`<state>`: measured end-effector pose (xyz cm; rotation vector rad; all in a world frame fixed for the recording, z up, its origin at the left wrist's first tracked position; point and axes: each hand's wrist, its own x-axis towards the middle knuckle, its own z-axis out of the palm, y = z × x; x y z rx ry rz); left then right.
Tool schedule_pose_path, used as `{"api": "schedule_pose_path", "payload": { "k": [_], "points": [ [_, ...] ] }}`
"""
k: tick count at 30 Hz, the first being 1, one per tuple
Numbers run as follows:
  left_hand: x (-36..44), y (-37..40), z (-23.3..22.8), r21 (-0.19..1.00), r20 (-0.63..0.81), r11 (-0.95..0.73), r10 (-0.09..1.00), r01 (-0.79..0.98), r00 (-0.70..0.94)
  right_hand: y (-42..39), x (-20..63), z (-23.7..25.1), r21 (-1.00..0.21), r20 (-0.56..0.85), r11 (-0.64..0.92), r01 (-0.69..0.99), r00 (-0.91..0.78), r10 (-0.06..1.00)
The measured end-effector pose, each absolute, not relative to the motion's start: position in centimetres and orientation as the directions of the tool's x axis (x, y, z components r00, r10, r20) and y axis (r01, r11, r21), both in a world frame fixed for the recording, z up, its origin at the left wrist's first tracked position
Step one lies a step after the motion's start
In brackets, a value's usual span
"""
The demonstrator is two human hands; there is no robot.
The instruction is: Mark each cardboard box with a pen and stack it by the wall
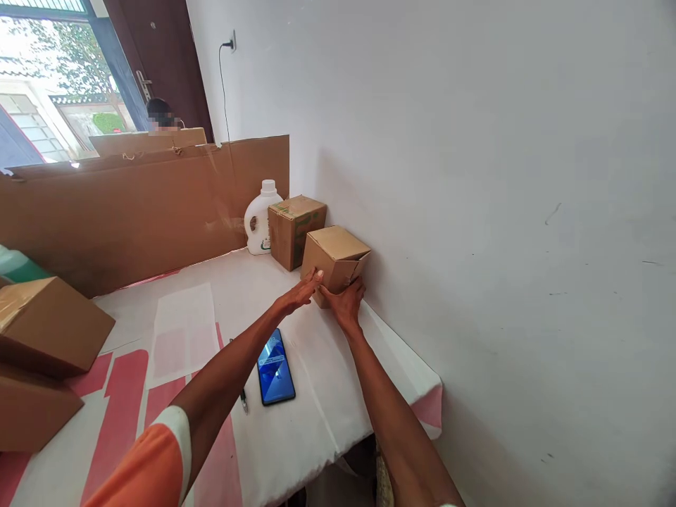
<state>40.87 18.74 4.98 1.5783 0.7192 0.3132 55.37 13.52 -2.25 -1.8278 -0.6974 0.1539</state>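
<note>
A small brown cardboard box (330, 264) stands at the table's edge against the wall, one flap on its right side slightly raised. My left hand (306, 290) presses on the box's near left side, thumb up, holding it from that side. Lower on its near right face, my right hand (346, 299) grips the box with thumb and fingers spread around the corner. Part of the fingers of both hands is hidden. Right behind it sits a taped cardboard box (290, 232), and beside that a white jug (258, 218) with a cap.
On the table (237, 282) lie a phone (276, 373) with a lit screen and a pen (243, 401), partly under my left forearm. Stacked boxes (53, 331) stand at left. A cardboard panel (148, 204) closes the far side; a person (161, 113) is behind it. The wall (501, 211) bounds the right.
</note>
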Motion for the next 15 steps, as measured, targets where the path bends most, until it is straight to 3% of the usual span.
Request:
{"api": "schedule_pose_path", "payload": {
  "k": [8, 12, 15],
  "points": [
    [37.4, 16.1, 4.9, 0.968, -0.219, 0.051, 0.647, 0.246, 0.73, 17.4, 54.8, -0.8, -0.89, 0.068, -0.357, 0.283, 0.857, 0.511],
    [29.9, 11.5, 4.3, 0.971, -0.224, 0.103, 0.702, 0.214, 0.677, 16.1, 54.2, -0.5, -0.868, -0.003, -0.422, 0.263, 0.845, 0.535],
    [21.9, 7.9, 4.4, 0.977, -0.201, 0.12, 0.804, 0.178, 0.559, 12.7, 53.0, -0.7, -0.871, 0.019, -0.406, 0.277, 0.845, 0.535]
  ]
}}
